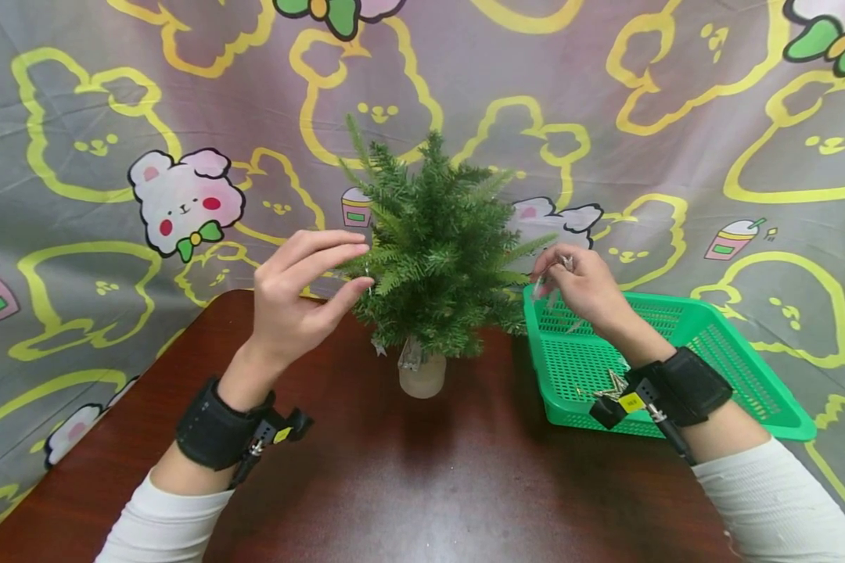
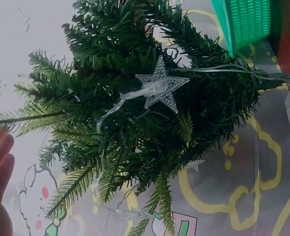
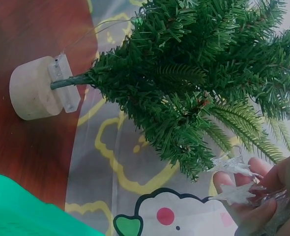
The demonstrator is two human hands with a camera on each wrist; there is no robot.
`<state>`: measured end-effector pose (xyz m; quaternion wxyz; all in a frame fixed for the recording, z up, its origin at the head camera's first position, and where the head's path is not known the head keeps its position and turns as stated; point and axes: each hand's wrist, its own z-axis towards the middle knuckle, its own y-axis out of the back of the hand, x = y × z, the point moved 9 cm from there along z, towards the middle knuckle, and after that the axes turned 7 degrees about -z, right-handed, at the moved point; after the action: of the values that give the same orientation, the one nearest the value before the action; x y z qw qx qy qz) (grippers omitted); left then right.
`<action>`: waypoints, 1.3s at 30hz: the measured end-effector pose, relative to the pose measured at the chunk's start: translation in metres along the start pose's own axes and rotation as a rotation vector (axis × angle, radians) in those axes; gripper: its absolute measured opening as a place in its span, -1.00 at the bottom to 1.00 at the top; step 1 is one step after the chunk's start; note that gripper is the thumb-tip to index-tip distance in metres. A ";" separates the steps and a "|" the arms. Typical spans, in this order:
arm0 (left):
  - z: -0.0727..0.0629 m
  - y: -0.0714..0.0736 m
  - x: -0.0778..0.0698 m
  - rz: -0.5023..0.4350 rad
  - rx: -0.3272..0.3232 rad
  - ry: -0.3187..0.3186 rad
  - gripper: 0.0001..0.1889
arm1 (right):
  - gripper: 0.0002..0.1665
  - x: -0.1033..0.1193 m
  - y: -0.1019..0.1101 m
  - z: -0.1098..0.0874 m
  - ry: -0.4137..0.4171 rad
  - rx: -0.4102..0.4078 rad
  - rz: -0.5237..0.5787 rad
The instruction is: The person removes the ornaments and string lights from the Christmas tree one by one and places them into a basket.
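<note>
A small artificial Christmas tree (image 1: 436, 234) stands upright in a pale round base (image 1: 422, 379). My left hand (image 1: 303, 293) is at its left side, fingers extended toward the branch tips and thumb apart from them. Near those fingertips, a clear star light (image 2: 164, 88) on a thin transparent wire lies against the branches in the left wrist view. My right hand (image 1: 583, 285), at the tree's right side, holds a bunch of clear star string lights (image 3: 237, 193), several stars sticking out between the fingers. A clear battery box (image 3: 68, 83) sits against the base, with wire running up into the tree.
To the right is a green plastic basket (image 1: 551, 403), with a gold star ornament (image 1: 611, 385) inside, below my right forearm. The brown table (image 1: 394, 485) ends at a patterned cloth backdrop (image 1: 253, 102) close behind the tree.
</note>
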<state>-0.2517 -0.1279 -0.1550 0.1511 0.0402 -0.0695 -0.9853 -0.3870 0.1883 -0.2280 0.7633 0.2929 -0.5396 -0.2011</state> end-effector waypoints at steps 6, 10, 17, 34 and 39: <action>-0.001 -0.003 -0.002 -0.003 0.004 -0.022 -0.78 | -0.65 -0.003 0.002 -0.002 -0.050 0.014 0.023; -0.001 -0.002 -0.002 0.000 0.003 -0.019 -0.88 | -0.71 -0.003 0.001 -0.003 -0.050 0.023 0.055; -0.002 0.002 0.003 0.026 -0.034 0.008 -0.76 | -0.75 0.000 0.001 -0.005 0.017 0.022 -0.012; -0.006 0.015 0.023 0.031 -0.114 0.103 -0.87 | -0.51 -0.003 0.001 -0.008 0.011 0.046 -0.054; -0.007 0.018 0.029 0.031 -0.140 0.122 -0.89 | -0.55 -0.001 0.004 -0.007 0.022 0.012 -0.103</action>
<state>-0.2732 -0.1549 -0.1607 0.1729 0.0885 0.0083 -0.9809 -0.3805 0.1937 -0.2276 0.7559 0.3271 -0.5168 -0.2335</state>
